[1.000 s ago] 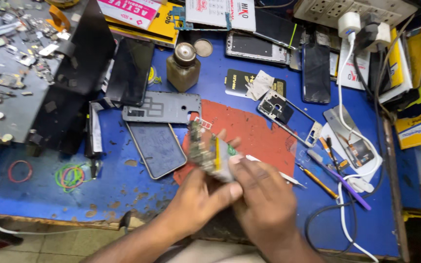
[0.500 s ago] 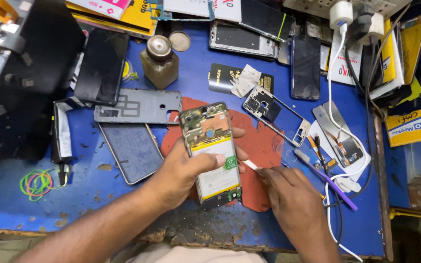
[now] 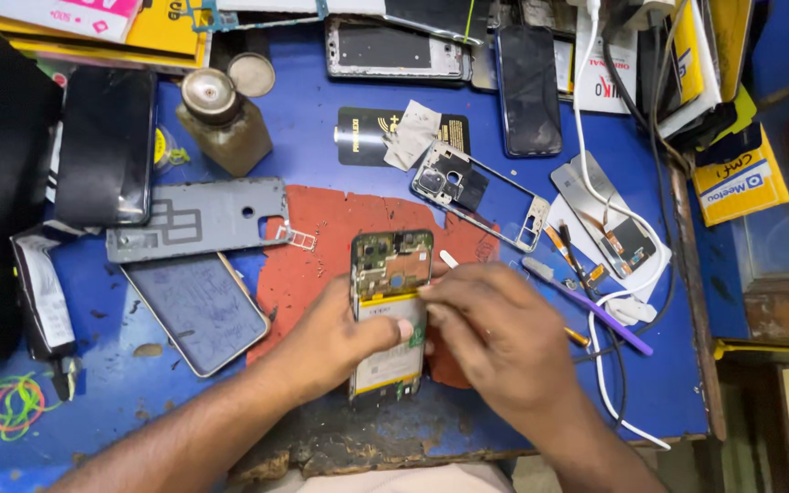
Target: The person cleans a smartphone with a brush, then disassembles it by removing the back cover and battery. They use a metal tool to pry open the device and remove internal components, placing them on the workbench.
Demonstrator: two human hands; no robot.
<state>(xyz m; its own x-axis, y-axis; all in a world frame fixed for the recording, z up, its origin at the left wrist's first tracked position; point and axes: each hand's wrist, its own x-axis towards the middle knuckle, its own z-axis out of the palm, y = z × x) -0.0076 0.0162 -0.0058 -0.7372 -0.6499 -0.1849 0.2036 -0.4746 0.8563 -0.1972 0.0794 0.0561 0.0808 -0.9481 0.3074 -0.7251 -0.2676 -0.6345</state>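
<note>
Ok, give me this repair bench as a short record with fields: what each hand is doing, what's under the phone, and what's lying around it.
left hand: left hand grips the opened phone from its left side, thumb on the battery
right hand: right hand rests on the phone's right edge, pinching a thin white tool
surface: red mat on a blue table
left of phone: grey back cover, glass panel
behind phone: empty phone frame, small bottle
right of phone: purple tool, white cable
</note>
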